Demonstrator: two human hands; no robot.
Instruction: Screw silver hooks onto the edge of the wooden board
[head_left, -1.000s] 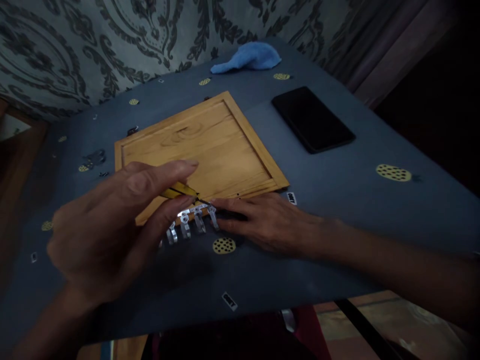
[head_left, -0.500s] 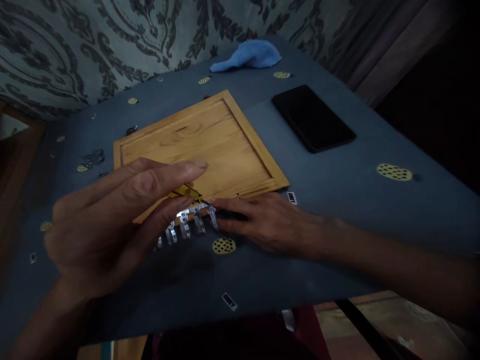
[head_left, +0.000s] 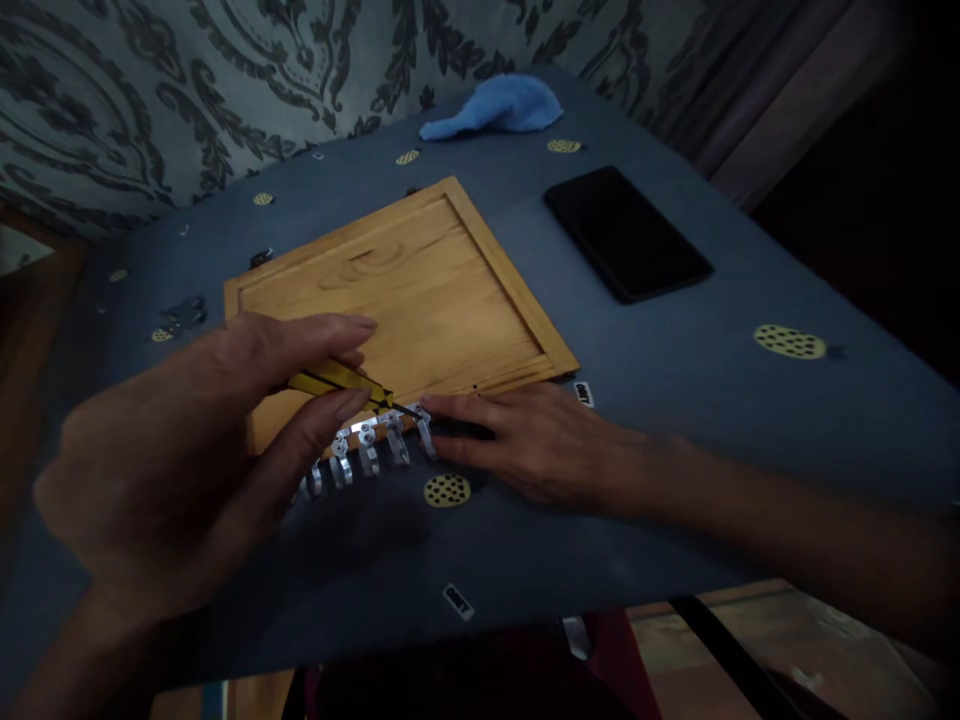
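My left hand (head_left: 187, 440) is closed on a yellow and black screwdriver (head_left: 337, 381), thumb below and fingers above. The screwdriver's thin tip points right, at the last hook of a shiny metal hook rack (head_left: 367, 432). That rack lies along the near edge of a framed wooden panel (head_left: 405, 290), its curved hooks hanging over the tablecloth. My right hand (head_left: 540, 440) holds the rack's right end, with the index finger above and another finger beside the last hook. My left fingers hide the panel's near left corner.
A blue-grey cloth (head_left: 675, 520) with pineapple prints covers the table. A black phone (head_left: 626, 232) lies right of the panel, and a crumpled blue rag (head_left: 502, 105) lies at the back. Small dark hardware (head_left: 184, 315) sits to the left. A patterned wall (head_left: 300, 60) rises behind.
My left hand has shifted left along the screwdriver, leaving more of its yellow handle showing. The tip stays at the last hook. My right hand has hardly moved.
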